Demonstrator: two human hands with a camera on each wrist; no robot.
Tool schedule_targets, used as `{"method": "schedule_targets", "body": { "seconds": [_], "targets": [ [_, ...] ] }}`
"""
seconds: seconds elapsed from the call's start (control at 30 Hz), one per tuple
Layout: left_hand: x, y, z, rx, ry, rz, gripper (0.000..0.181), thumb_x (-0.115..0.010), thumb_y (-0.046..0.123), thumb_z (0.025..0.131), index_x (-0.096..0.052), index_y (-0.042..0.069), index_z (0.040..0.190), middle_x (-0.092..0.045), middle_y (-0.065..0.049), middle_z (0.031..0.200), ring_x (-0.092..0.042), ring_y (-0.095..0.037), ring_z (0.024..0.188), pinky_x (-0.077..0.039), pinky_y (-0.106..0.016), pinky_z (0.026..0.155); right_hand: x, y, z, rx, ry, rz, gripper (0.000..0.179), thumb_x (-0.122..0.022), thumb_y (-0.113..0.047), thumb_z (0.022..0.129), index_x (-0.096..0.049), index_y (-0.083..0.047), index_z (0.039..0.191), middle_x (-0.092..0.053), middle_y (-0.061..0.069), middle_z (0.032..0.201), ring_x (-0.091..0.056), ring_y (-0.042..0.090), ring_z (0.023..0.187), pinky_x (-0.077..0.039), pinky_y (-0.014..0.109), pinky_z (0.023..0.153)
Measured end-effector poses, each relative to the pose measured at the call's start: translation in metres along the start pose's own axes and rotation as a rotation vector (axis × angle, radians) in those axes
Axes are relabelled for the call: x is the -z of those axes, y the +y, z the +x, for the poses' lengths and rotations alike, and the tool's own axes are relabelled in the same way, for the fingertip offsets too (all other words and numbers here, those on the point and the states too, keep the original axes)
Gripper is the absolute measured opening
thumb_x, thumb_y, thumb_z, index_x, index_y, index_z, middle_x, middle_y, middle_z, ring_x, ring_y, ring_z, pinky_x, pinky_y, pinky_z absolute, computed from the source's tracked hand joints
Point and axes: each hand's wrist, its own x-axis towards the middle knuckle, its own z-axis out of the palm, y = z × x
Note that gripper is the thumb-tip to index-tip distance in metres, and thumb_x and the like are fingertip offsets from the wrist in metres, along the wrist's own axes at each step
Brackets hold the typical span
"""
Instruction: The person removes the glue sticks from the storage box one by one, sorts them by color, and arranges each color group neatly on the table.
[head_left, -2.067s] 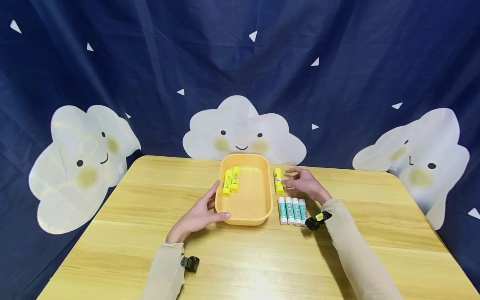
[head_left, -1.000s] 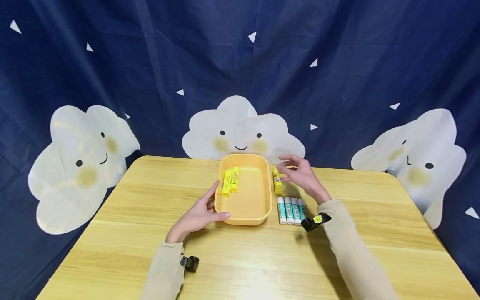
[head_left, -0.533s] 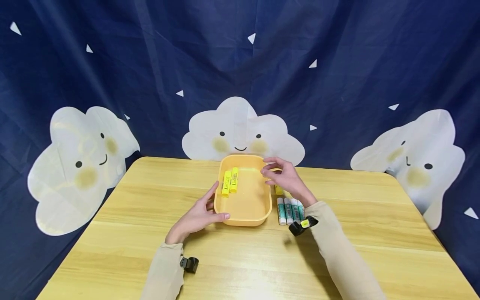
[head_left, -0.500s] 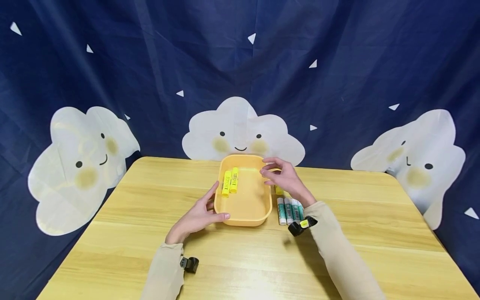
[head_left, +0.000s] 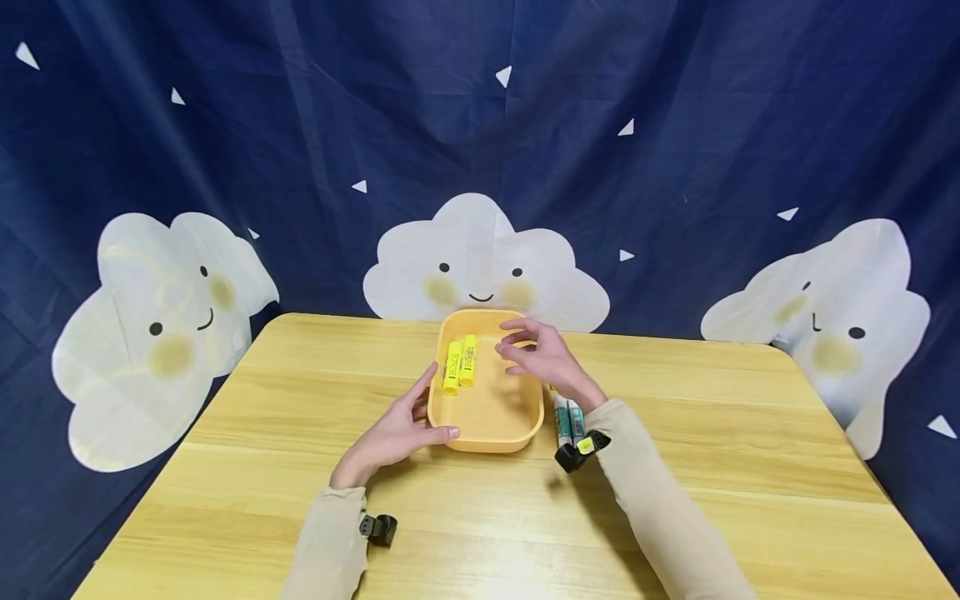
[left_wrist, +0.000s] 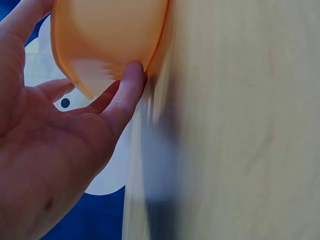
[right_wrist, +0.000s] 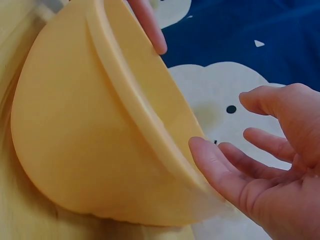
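Note:
A shallow orange tray (head_left: 487, 419) sits on the table, and two yellow glue sticks (head_left: 452, 368) lie side by side in its left part. My left hand (head_left: 393, 429) holds the tray's near left corner, thumb on the front wall and fingers along the left side. My right hand (head_left: 542, 357) hovers over the tray's right side with nothing between its parted fingers. In the right wrist view its fingertips (right_wrist: 202, 147) overlap the tray's rim. Just a sliver of another yellow glue stick (head_left: 552, 387) shows outside the tray, mostly hidden under the right hand.
White and teal glue sticks (head_left: 575, 419) lie in a row right of the tray, partly covered by the right wrist and its black camera (head_left: 572, 457). The wooden table (head_left: 480, 525) meets a dark blue curtain (head_left: 480, 125) with cloud prints behind.
My right hand has moved left from beside the yellow glue stick, across the rim and over the tray, and that stick stayed on the table. The left hand and tray have held still.

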Motion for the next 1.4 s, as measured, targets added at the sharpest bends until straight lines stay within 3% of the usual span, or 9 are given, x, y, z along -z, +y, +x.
{"method": "schedule_targets", "body": {
  "seconds": [0.47, 0.77, 1.4],
  "targets": [
    [0.001, -0.003, 0.0, -0.004, -0.022, -0.03, 0.112, -0.085, 0.026, 0.086, -0.006, 0.033, 0.166, -0.046, -0.019, 0.156, -0.059, -0.031, 0.132, -0.055, -0.037, 0.105, -0.025, 0.004, 0.012, -0.024, -0.059, -0.042, 0.052, -0.071, -0.02, 0.097, -0.053, -0.004, 0.143, -0.062, 0.018, 0.129, -0.066, 0.041, 0.117, -0.063, 0.043, 0.086],
    [0.002, -0.001, 0.0, -0.006, -0.038, -0.046, 0.112, -0.084, 0.025, 0.087, -0.004, 0.033, 0.166, -0.046, -0.02, 0.156, -0.059, -0.032, 0.132, -0.056, -0.036, 0.103, -0.033, 0.005, 0.015, -0.043, -0.056, -0.118, 0.05, -0.071, -0.023, 0.097, -0.055, -0.007, 0.142, -0.064, 0.017, 0.123, -0.073, 0.036, 0.095, -0.064, 0.042, 0.082],
    [0.003, -0.002, 0.001, -0.015, -0.043, -0.036, 0.114, -0.084, 0.026, 0.087, -0.003, 0.03, 0.166, -0.047, -0.021, 0.155, -0.061, -0.031, 0.13, -0.057, -0.034, 0.101, -0.049, 0.016, 0.031, -0.13, -0.042, -0.194, 0.052, -0.076, -0.019, 0.092, -0.057, -0.01, 0.14, -0.066, 0.015, 0.115, -0.073, 0.026, 0.087, -0.064, 0.033, 0.07]
  ]
}}
